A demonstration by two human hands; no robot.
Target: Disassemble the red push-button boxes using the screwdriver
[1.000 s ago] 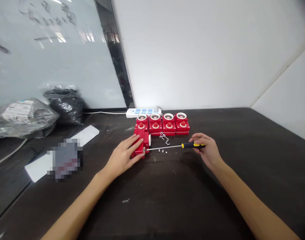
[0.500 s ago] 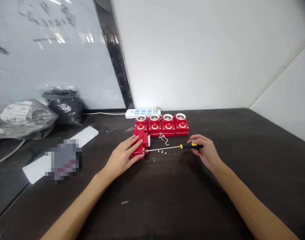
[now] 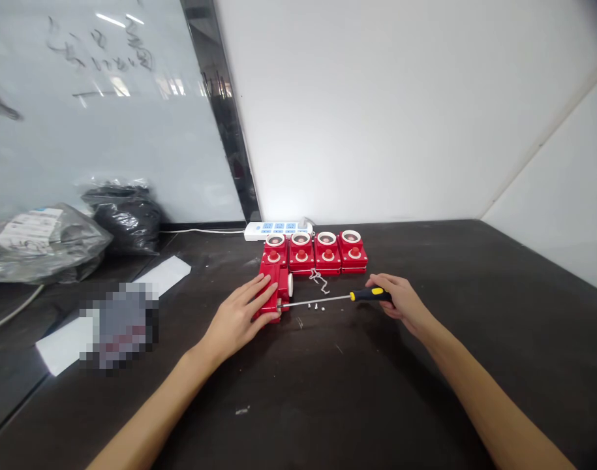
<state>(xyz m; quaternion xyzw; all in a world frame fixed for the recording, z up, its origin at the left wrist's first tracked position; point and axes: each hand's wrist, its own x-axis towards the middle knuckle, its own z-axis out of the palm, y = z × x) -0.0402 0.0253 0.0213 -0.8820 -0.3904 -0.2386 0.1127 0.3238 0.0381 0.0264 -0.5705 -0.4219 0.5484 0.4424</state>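
Note:
A red box (image 3: 273, 287) lies on its side on the dark table (image 3: 327, 385). My left hand (image 3: 239, 316) presses on it, fingers wrapped over its near side. My right hand (image 3: 400, 301) is closed round the yellow-and-black handle of a screwdriver (image 3: 335, 298). The long shaft lies level and its tip meets the box's right face. A few small screws (image 3: 316, 305) lie under the shaft, and a thin bent wire (image 3: 320, 279) lies just behind them.
Several red push-button boxes (image 3: 314, 251) stand in a row behind, with a white power strip (image 3: 277, 228) at the wall. Left are plastic bags (image 3: 63, 232), white paper (image 3: 156, 277) and a blurred object (image 3: 117, 323). White walls close the back and right.
Both hands keep their grip and the screwdriver stays on the box. Only the view has shifted slightly, so everything sits a little lower in the picture.

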